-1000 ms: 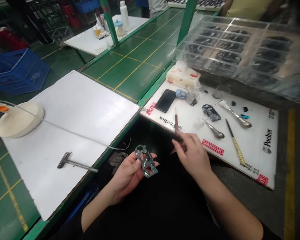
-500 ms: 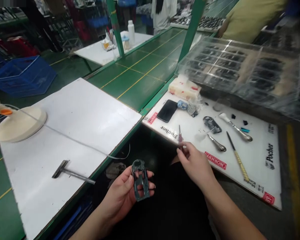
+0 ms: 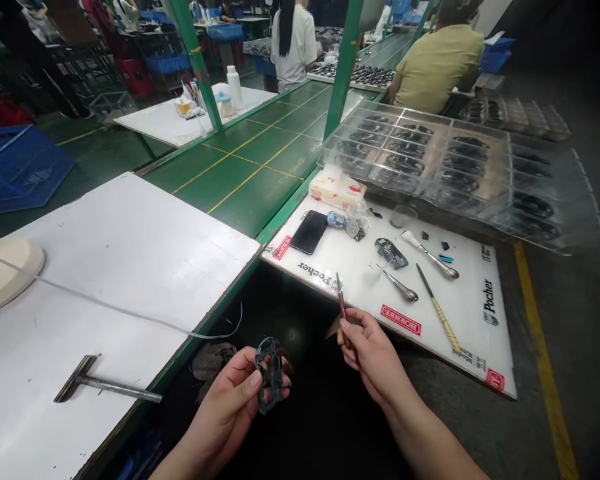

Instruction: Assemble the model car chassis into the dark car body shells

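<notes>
My left hand is closed around the edge of a dark green model car body, an open frame with window gaps, tilted partly side-on. In my right hand is a slim red-handled craft knife, gripped like a pen, its thin metal tip pointing up and away. Beyond that hand, a white board with printed logos carries another dark model car part. Two silver-handled tools and a file with a yellow wrapped handle lie near it.
A black phone and a tissue pack sit at the board's far left. Behind stands a clear compartment tray of dark parts. Left, a white worktop holds a T-shaped metal tool and a cable. A person in yellow-green sits beyond.
My right hand has drawn the knife nearer, and more of it shows. The car body has turned from facing me to side-on in my left hand. The view has shifted rightward.
</notes>
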### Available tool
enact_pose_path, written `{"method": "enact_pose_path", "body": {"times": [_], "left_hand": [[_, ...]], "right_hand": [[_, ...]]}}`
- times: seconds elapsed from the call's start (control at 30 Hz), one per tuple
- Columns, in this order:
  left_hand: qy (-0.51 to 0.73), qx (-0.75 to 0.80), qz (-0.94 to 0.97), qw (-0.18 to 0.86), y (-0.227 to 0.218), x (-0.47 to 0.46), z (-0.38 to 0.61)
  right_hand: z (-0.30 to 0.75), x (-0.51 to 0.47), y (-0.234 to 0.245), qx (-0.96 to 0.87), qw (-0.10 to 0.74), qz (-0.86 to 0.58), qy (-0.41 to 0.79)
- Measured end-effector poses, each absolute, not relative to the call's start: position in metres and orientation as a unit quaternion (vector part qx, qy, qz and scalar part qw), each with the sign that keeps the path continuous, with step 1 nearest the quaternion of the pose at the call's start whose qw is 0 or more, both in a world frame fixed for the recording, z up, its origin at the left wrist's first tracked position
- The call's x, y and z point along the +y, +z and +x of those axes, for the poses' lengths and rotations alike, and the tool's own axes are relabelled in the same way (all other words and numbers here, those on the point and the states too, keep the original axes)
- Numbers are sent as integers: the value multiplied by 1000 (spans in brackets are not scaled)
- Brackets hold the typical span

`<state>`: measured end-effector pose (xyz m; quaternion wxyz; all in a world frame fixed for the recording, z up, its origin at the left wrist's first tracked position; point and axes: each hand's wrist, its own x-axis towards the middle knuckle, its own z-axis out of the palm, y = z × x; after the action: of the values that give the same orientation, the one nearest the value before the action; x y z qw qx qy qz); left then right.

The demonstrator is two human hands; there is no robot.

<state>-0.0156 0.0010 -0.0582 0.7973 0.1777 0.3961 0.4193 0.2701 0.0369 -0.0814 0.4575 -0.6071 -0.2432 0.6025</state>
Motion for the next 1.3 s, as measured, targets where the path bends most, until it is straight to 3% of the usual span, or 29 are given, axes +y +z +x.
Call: {"method": "enact_pose_path", "body": {"times": [0.5,0.7,0.9,1.3], "left_hand": [[437,366,149,808,-54,-8,-15],[452,328,150,816,-42,-6,-19],[461,321,166,810,-39,-10,-23],[452,346,171,804,-36,-14,-20]], "right_hand": [[266,41,-69,-255,508,-541,620],[259,5,-54,-320,420,-451,720],[267,-2,-36,-526,286,-479,642],[267,-2,-29,-603,252,-510,559]]}}
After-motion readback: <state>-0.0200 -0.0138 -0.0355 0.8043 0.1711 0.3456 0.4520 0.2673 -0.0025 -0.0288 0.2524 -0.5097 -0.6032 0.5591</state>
